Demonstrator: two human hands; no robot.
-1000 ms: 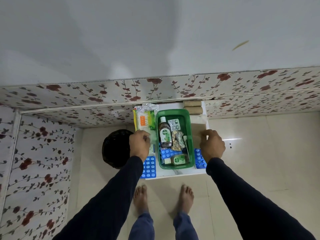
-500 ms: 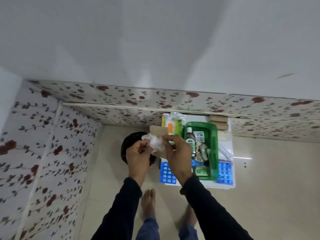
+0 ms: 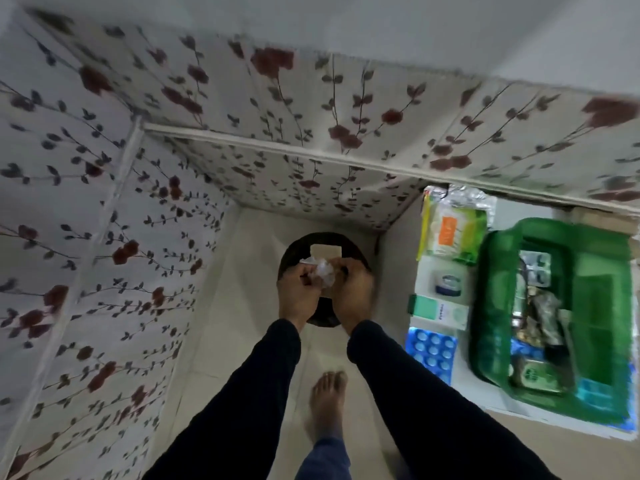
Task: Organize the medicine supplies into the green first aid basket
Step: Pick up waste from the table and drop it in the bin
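My left hand [image 3: 297, 296] and my right hand [image 3: 354, 294] are together over a dark round bin [image 3: 323, 241] on the floor. Both hands grip a crumpled clear plastic wrapper [image 3: 325, 273]. A beige card [image 3: 326, 251] lies just beyond it, over the bin. The green first aid basket [image 3: 498, 306] sits on a white table [image 3: 464, 382] at the right, holding a brown bottle, pill strips and a small green bottle. Left of the basket lie a cotton pack [image 3: 450, 233], a tape roll [image 3: 449, 284], a green-white box [image 3: 440, 311] and a blue pill blister [image 3: 431, 349].
Flowered wall panels [image 3: 138, 202] close the corner at the left and back. The bin stands in the corner between wall and table. My bare foot [image 3: 327, 400] is on the tiled floor below the hands. The view is motion-blurred.
My hands left the table, came together with the crumpled wrapper and moved left over the bin. The view swung left, so the basket now sits at the right edge.
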